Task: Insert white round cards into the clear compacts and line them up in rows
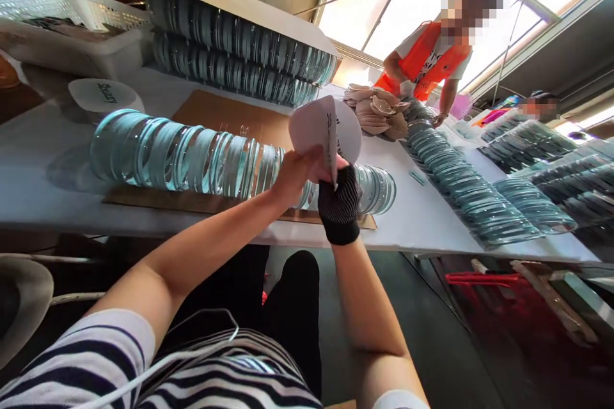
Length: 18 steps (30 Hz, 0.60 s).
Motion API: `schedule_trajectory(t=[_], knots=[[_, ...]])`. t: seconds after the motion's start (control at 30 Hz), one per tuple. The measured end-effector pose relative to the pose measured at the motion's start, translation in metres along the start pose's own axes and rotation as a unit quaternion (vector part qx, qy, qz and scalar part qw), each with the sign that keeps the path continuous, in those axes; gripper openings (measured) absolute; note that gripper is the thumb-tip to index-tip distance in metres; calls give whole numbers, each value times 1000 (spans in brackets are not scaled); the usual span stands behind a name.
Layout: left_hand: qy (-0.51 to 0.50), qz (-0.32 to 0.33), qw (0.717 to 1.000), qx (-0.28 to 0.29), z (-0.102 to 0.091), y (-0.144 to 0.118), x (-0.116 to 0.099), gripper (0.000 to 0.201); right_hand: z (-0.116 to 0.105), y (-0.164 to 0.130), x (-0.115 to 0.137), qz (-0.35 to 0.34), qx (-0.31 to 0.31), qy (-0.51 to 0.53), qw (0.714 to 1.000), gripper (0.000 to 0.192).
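Above the table I hold round white cards (307, 128) with dark printing, bent or fanned around a middle edge; whether it is one folded card or a few, I cannot tell. My left hand (293, 177) is bare and closed on the left lower edge. Wearing a black fingerless glove, my right hand (340, 199) pinches the lower right part. Just behind both hands runs a row of clear round glass-like lids or dishes (192, 156), standing on edge along a brown cardboard sheet (206, 108). My hands hide part of this row.
Another white card (103, 94) lies at left, near a white basket (108, 9). Stacked rows of clear rounds (240, 45) stand behind under cardboard. A pile of cream cards (377, 112) and more rows (470, 188) are at right, by a co-worker in an orange vest (419, 57).
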<state>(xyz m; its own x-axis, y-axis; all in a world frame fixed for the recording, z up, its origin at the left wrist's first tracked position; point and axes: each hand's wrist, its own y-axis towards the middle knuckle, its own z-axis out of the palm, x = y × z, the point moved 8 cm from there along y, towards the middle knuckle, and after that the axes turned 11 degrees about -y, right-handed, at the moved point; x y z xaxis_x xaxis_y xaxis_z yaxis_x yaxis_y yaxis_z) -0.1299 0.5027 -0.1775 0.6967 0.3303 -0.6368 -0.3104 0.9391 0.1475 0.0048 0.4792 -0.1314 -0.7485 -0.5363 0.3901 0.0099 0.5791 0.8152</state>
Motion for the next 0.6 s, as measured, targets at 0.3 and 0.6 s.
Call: schedule_trajectory(t=[0.3, 0.6], knots=[[-71, 74, 994, -20, -18, 50, -45, 48, -90, -71, -24, 150, 50, -99, 982, 51], [-86, 27, 996, 6, -22, 52, -43, 43, 25, -80, 15, 93, 371, -164, 909, 42]])
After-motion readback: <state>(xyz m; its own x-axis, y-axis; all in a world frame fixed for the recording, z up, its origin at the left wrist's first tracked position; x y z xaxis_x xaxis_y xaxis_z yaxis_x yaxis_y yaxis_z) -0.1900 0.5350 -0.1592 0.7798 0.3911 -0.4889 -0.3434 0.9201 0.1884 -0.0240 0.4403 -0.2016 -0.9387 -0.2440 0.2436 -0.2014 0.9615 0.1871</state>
